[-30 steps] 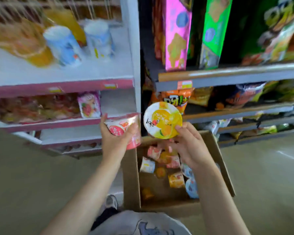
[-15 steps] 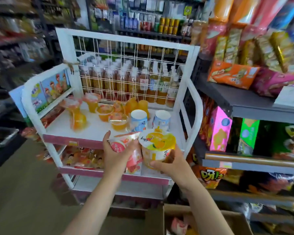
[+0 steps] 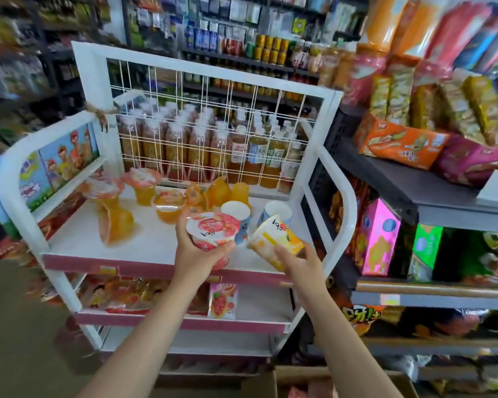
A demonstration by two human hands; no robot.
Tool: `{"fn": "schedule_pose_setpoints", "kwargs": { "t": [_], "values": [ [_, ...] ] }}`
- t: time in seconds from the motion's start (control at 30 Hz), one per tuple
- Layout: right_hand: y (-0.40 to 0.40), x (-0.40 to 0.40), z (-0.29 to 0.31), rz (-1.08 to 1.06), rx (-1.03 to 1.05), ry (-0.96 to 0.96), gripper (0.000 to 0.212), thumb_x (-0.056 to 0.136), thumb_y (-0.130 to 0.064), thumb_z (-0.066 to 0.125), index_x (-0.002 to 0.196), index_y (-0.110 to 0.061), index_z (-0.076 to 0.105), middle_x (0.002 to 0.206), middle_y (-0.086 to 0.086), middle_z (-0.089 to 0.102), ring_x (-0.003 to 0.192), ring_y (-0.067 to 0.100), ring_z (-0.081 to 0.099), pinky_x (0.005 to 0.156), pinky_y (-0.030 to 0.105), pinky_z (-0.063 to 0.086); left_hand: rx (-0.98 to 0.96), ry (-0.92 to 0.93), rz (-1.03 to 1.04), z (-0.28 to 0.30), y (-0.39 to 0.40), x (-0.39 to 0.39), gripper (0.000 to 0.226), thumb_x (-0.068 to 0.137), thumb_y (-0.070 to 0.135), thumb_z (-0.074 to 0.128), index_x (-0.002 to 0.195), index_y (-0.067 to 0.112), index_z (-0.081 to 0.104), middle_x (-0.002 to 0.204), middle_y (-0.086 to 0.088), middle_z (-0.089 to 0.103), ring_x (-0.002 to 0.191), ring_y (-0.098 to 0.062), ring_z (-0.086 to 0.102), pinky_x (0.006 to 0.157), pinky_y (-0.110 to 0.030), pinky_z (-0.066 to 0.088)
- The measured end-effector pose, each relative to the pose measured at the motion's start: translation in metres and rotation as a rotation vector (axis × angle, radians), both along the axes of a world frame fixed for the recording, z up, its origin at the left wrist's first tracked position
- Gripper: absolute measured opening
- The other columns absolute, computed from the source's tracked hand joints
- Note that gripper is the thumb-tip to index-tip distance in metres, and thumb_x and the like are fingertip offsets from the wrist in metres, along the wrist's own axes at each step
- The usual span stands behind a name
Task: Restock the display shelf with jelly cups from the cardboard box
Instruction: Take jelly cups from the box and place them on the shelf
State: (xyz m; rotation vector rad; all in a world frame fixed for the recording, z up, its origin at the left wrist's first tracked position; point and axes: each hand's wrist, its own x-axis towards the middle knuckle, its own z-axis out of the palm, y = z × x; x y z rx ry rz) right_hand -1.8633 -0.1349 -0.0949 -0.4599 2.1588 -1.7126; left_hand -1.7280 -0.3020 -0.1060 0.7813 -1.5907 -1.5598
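A white display shelf [image 3: 161, 242] with a wire-grid back stands against dark store racking [image 3: 414, 196] full of snack packs on its right. Rows of drink bottles [image 3: 202, 145] show behind the grid. On the top tier sit several orange jelly cups [image 3: 168, 203], one large tilted cup [image 3: 114, 216] toward the left, and two blue-and-white cups [image 3: 278, 212] at the right, near the front. The tier below holds flat snack bags [image 3: 223, 301].

At the bottom edge, only the rim of the cardboard box [image 3: 299, 374] shows, with a few blurred packs inside.

Both arms reach out over the front edge of the top tier. The left hand [image 3: 196, 251] is wrapped from below around a pink jelly cup [image 3: 210, 231], lid tipped toward me. The right hand [image 3: 299, 262] grips a yellow jelly cup [image 3: 276, 239] by its lower body, tilted left with its lid up and away. The two cups are just beside each other, in the air above the tier's right front corner, in front of the blue-and-white pair.
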Motion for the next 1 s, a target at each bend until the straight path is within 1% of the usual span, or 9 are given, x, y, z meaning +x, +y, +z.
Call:
{"fn": "schedule_pose_setpoints", "kwargs": {
  "t": [0.1,0.17,0.3,0.4,0.57,0.67,0.73,0.83,1.0],
  "values": [
    [-0.009,-0.008,-0.008,-0.072,-0.299,-0.356,0.043,0.086,-0.046,0.070,0.116,-0.017,0.060,0.113,0.009,0.071,0.100,0.026,0.071,0.090,0.044,0.057,-0.033,-0.042,-0.044,-0.009,-0.007,-0.016,0.110,0.062,0.021,0.094,0.147,0.039,0.026,0.130,0.010,0.050,0.119,-0.012,0.053,0.083,-0.018,0.048],
    [-0.011,-0.011,-0.008,-0.033,-0.355,-0.420,0.046,0.091,-0.045,0.062,0.123,-0.012,0.058,0.113,0.012,0.072,0.103,0.027,0.070,0.084,0.039,0.055,-0.048,-0.069,-0.066,-0.012,-0.007,-0.024,0.109,0.063,0.027,0.094,0.146,0.040,0.025,0.128,0.013,0.051,0.115,-0.009,0.053,0.080,-0.015,0.048],
    [-0.015,-0.018,-0.021,0.058,-0.200,-0.313,0.068,0.080,-0.046,0.076,0.131,-0.012,0.046,0.117,0.013,0.066,0.097,0.024,0.068,0.079,0.035,0.054,-0.093,-0.076,-0.090,-0.021,-0.003,-0.036,0.100,0.064,0.021,0.094,0.139,0.038,0.030,0.118,0.023,0.052,0.109,0.005,0.054,0.073,-0.006,0.047],
    [-0.013,-0.026,-0.030,0.126,-0.035,-0.141,0.080,0.060,-0.060,0.079,0.125,-0.018,0.057,0.112,0.003,0.071,0.100,0.020,0.069,0.089,0.040,0.057,-0.127,-0.104,-0.110,-0.026,-0.001,-0.036,0.094,0.065,0.026,0.093,0.135,0.038,0.031,0.115,0.020,0.053,0.101,0.012,0.052,0.071,-0.002,0.044],
    [-0.012,-0.042,-0.031,0.080,0.136,0.109,0.057,0.070,-0.040,0.087,0.114,-0.022,0.056,0.097,-0.006,0.070,0.087,0.010,0.068,0.071,0.021,0.054,-0.106,-0.117,-0.263,-0.032,-0.004,-0.034,0.094,0.060,0.067,0.077,0.136,0.051,0.026,0.126,0.024,0.049,0.117,0.004,0.051,0.089,-0.013,0.046],
    [-0.018,-0.047,-0.039,0.024,0.329,0.206,0.066,0.062,-0.059,0.086,0.111,-0.030,0.054,0.089,-0.012,0.069,0.078,0.004,0.065,0.068,0.023,0.053,-0.084,-0.102,-0.293,-0.033,-0.005,-0.041,0.099,0.064,0.068,0.074,0.146,0.041,0.026,0.133,0.018,0.050,0.121,0.001,0.052,0.101,-0.030,0.049],
    [-0.023,-0.049,-0.042,-0.008,0.321,0.210,0.071,0.063,-0.064,0.084,0.117,-0.031,0.053,0.096,-0.014,0.069,0.084,0.003,0.064,0.070,0.023,0.052,-0.112,-0.109,-0.310,-0.035,-0.007,-0.047,0.095,0.070,0.063,0.078,0.146,0.040,0.026,0.134,0.020,0.048,0.121,0.005,0.051,0.104,-0.034,0.048],
    [-0.030,-0.055,-0.035,-0.045,0.233,0.202,0.059,0.074,-0.051,0.083,0.120,-0.028,0.053,0.100,-0.014,0.065,0.088,0.004,0.061,0.070,0.018,0.044,-0.157,-0.131,-0.275,-0.040,-0.011,-0.059,0.095,0.069,0.064,0.077,0.147,0.042,0.028,0.142,0.014,0.048,0.127,-0.003,0.050,0.106,-0.037,0.047],
    [-0.041,-0.067,-0.033,-0.066,0.197,0.170,0.057,0.086,-0.034,0.076,0.135,-0.020,0.051,0.120,-0.005,0.064,0.104,0.011,0.060,0.082,0.023,0.041,-0.110,-0.086,-0.256,-0.031,-0.015,-0.082,0.086,0.065,0.061,0.076,0.139,0.050,0.033,0.130,0.028,0.051,0.117,0.012,0.052,0.092,-0.015,0.047]
  ]
}}
